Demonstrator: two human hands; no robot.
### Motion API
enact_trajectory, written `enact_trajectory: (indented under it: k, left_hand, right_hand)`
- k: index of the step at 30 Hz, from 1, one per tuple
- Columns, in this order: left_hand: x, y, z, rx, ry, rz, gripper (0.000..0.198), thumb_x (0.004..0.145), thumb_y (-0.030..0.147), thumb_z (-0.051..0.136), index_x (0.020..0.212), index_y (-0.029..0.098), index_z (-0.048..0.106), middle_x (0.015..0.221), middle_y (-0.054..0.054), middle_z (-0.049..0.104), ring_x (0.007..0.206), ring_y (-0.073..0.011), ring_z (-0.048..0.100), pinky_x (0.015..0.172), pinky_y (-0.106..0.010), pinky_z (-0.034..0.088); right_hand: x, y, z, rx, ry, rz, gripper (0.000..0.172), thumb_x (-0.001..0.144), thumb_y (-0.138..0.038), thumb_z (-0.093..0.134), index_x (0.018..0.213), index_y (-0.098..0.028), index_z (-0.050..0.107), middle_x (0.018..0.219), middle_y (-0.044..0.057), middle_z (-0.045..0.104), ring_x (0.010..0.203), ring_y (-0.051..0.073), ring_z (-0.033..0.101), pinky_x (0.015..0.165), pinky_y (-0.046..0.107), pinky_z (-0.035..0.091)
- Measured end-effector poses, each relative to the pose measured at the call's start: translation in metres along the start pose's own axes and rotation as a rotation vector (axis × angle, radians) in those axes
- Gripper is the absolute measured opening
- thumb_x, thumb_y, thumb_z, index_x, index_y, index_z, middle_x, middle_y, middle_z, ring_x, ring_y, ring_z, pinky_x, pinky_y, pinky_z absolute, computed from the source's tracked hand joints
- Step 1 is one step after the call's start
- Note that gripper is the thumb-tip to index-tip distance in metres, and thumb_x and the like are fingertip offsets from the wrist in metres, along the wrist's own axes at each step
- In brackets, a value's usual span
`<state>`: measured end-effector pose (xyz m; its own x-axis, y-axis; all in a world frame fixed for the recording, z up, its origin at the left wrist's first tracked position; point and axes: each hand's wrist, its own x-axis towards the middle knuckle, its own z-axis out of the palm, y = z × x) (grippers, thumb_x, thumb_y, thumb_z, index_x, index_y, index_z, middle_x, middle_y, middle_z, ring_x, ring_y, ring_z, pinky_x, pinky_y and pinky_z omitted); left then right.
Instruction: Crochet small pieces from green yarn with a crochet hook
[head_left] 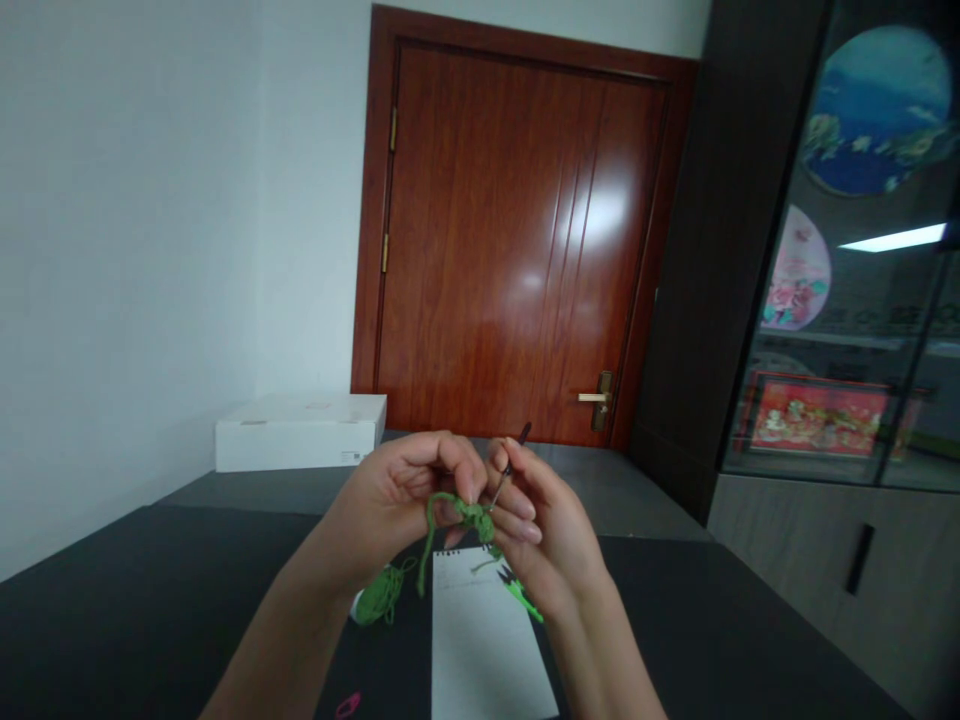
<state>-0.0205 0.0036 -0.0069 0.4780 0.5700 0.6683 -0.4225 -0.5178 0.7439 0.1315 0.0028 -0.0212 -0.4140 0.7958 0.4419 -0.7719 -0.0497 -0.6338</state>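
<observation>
Narrow grip on both sides from where I sit: my left hand pinches the crocheted green yarn between thumb and fingers, while my right hand holds a slim crochet hook with its tip at the stitches. Below them, a loose green yarn bundle lies beside a spiral notepad on the dark bench. The yarn looks soft, light and limp, so I'd pinch it at the knotted stitches; the stiff, thin hook is best held by its shaft.

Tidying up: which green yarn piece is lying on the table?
The loose bundle left of the notepad; the crocheted piece is held up between the left hand and right hand.
</observation>
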Motion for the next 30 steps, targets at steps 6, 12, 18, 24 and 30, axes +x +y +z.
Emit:
enact_trajectory:
  k: [6, 12, 18, 24, 30]
  left_hand:
    - [0.000, 0.001, 0.001, -0.003, 0.035, -0.015, 0.015, 0.082, 0.017, 0.077, 0.074, 0.016, 0.065, 0.078, -0.003, 0.058, 0.062, -0.0114, 0.053, 0.048, -0.019, 0.047]
    - [0.003, -0.001, -0.001, 0.017, 0.042, 0.009, 0.013, 0.081, 0.011, 0.075, 0.073, 0.016, 0.065, 0.076, -0.002, 0.058, 0.063, -0.0121, 0.054, 0.048, -0.019, 0.048]
    - [0.002, 0.000, -0.002, 0.055, 0.057, 0.043, 0.015, 0.080, 0.003, 0.069, 0.073, 0.016, 0.067, 0.078, -0.003, 0.058, 0.064, -0.0124, 0.054, 0.049, -0.019, 0.047]
    - [0.003, 0.001, -0.003, 0.083, 0.047, 0.104, 0.023, 0.080, -0.004, 0.062, 0.071, 0.017, 0.066, 0.076, -0.002, 0.057, 0.068, -0.0131, 0.056, 0.051, -0.019, 0.048]
    - [0.003, 0.000, -0.009, 0.097, 0.043, 0.109, 0.025, 0.082, -0.005, 0.060, 0.074, 0.017, 0.067, 0.079, 0.000, 0.059, 0.065, -0.0107, 0.057, 0.054, -0.019, 0.049]
  right_hand:
    - [0.003, -0.001, -0.002, 0.122, -0.021, 0.123, 0.022, 0.086, -0.028, 0.071, 0.074, -0.016, 0.056, 0.045, -0.015, 0.028, 0.034, 0.001, 0.012, 0.033, 0.011, 0.019]
    - [0.004, 0.007, 0.006, 0.031, 0.137, -0.104, 0.024, 0.087, -0.032, 0.068, 0.074, -0.018, 0.053, 0.045, -0.013, 0.037, 0.035, 0.001, 0.019, 0.035, 0.012, 0.020]
    - [-0.005, 0.014, 0.009, -0.417, 0.363, -0.627, 0.027, 0.097, -0.038, 0.058, 0.077, -0.022, 0.050, 0.051, -0.010, 0.047, 0.037, 0.004, 0.037, 0.037, 0.014, 0.026]
    - [-0.013, 0.003, 0.005, -0.691, 0.319, -0.704, 0.021, 0.100, -0.040, 0.055, 0.088, -0.022, 0.058, 0.052, -0.009, 0.050, 0.039, 0.005, 0.042, 0.039, 0.016, 0.030]
    - [-0.016, -0.021, -0.002, -0.848, 0.083, -0.362, 0.021, 0.092, -0.039, 0.068, 0.091, -0.018, 0.073, 0.065, -0.003, 0.059, 0.055, 0.006, 0.053, 0.050, 0.018, 0.039]
